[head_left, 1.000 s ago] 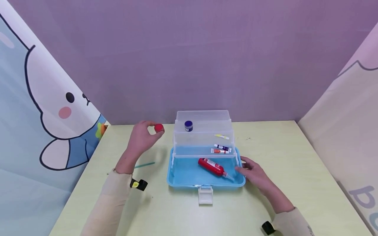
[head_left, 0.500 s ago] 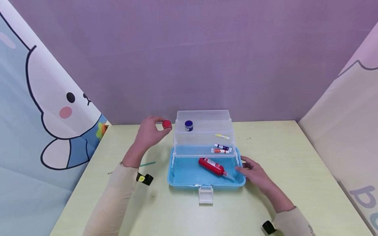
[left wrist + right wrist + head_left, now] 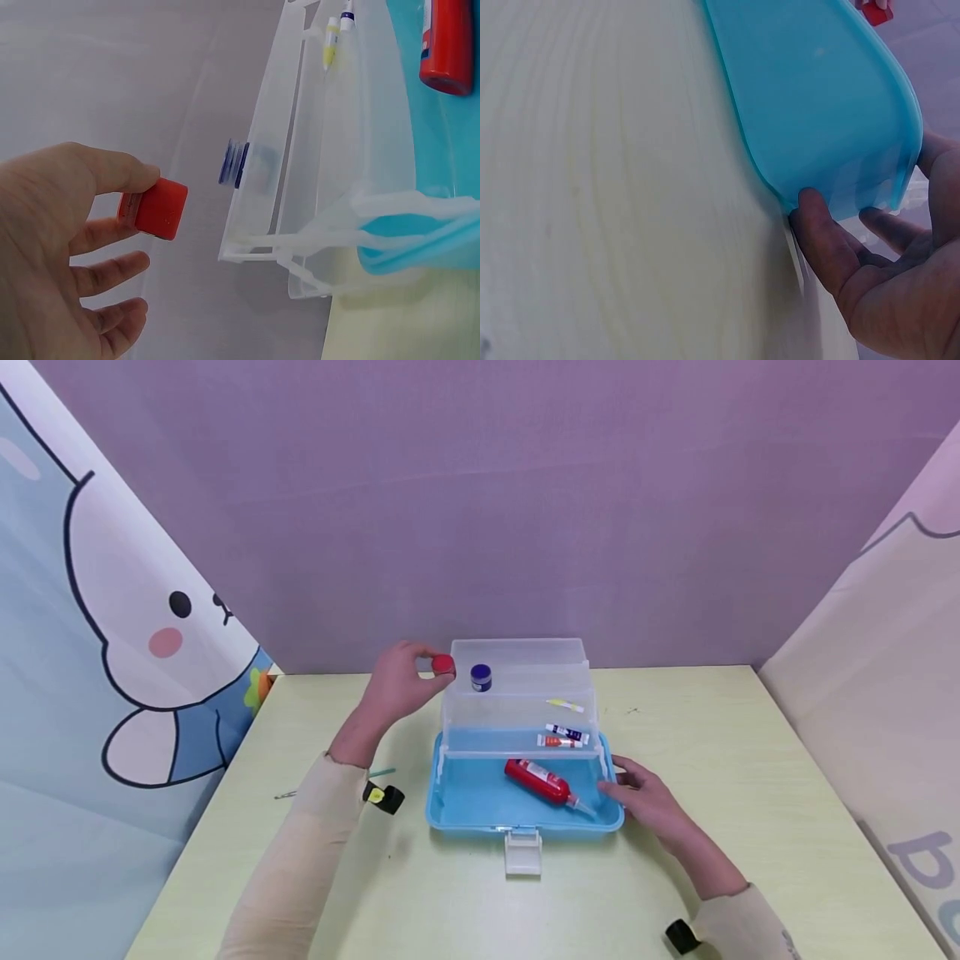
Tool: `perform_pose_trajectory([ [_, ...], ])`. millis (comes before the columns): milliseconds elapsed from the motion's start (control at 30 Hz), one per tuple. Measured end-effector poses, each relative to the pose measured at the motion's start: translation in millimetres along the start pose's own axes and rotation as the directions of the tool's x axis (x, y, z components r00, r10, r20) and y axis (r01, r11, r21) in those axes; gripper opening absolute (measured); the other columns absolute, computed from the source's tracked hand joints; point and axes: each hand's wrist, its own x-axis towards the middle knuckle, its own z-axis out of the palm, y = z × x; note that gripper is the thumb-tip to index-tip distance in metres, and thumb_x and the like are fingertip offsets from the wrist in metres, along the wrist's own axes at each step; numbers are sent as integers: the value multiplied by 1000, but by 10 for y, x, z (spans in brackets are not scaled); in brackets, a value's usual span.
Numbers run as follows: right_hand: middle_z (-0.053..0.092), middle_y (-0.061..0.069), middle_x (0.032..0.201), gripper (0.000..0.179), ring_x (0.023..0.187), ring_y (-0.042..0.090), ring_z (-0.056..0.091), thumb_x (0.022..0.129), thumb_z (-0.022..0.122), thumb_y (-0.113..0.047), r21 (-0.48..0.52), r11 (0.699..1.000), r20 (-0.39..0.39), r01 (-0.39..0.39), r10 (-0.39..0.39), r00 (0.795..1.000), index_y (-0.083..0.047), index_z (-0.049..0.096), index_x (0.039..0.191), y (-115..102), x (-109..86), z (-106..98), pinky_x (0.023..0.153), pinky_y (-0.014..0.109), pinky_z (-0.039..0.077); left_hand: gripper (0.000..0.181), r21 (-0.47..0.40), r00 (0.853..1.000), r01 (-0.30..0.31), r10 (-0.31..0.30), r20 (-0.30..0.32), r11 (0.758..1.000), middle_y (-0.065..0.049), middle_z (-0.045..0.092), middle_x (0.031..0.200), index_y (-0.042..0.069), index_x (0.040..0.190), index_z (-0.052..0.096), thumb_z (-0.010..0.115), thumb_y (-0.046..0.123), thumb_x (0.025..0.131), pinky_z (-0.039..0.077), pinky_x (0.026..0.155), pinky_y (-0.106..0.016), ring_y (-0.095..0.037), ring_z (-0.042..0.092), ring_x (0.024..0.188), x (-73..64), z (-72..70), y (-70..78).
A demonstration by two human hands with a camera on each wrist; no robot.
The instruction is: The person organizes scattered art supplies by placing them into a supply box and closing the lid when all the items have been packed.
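Note:
My left hand (image 3: 400, 685) pinches a small red paint jar (image 3: 161, 208) between thumb and fingertips, held up by the back left corner of a blue case (image 3: 457, 817) with clear tiered trays. At the case's right end, my right hand (image 3: 651, 802) grips the wall, its thumb at the rim. A dark blue jar (image 3: 481, 677) sits in the top tray (image 3: 536, 677), close to the red one. Small paint tubes lie lower in the tiers: a yellow one (image 3: 566, 705), a dark blue one (image 3: 567, 732) and an orange one (image 3: 558, 742). A red squeeze bottle (image 3: 536, 781) lies in the base.
The case stands on a pale wooden table (image 3: 750, 793), its white latch (image 3: 522, 853) hanging down in front. A thin teal stick (image 3: 382, 772) lies to the left, partly hidden by the left arm. A purple backdrop (image 3: 517, 510) rises right behind the table.
My left hand has carried the red jar to the right and up, to the left edge of the top tray. The right hand and case have stayed in place.

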Motion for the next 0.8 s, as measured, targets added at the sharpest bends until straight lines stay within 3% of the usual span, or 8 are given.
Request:
perform_pose_trajectory([
  [333, 51, 22, 128, 67, 104, 33, 54, 92, 66, -34, -3, 1000, -2, 2, -2, 1000, -7, 39, 147, 6, 8, -10, 77, 35, 52, 44, -55, 999, -30, 30, 11, 998, -9, 58, 120, 8, 117, 68, 72, 37, 85, 49, 87, -45, -29, 53, 111, 125, 38, 97],
  [567, 51, 22, 128, 67, 103, 32, 54, 92, 66, -35, -6, 1000, -2, 2, -2, 1000, -8, 40, 146, 11, 3, -9, 75, 33, 51, 48, -48, 999, 5, -3, 40, 999, -12, 56, 125, 8, 122, 65, 71, 38, 86, 50, 89, -46, -30, 51, 115, 175, 73, 181],
  [800, 51, 22, 127, 69, 104, 32, 53, 91, 67, -36, -17, 1000, -9, -3, 3, 1000, -7, 39, 147, -16, -26, 3, 76, 33, 52, 46, -31, 999, -8, 10, 41, 999, -9, 57, 127, 11, 121, 66, 72, 38, 85, 48, 92, -47, -29, 49, 121, 238, 114, 285],
])
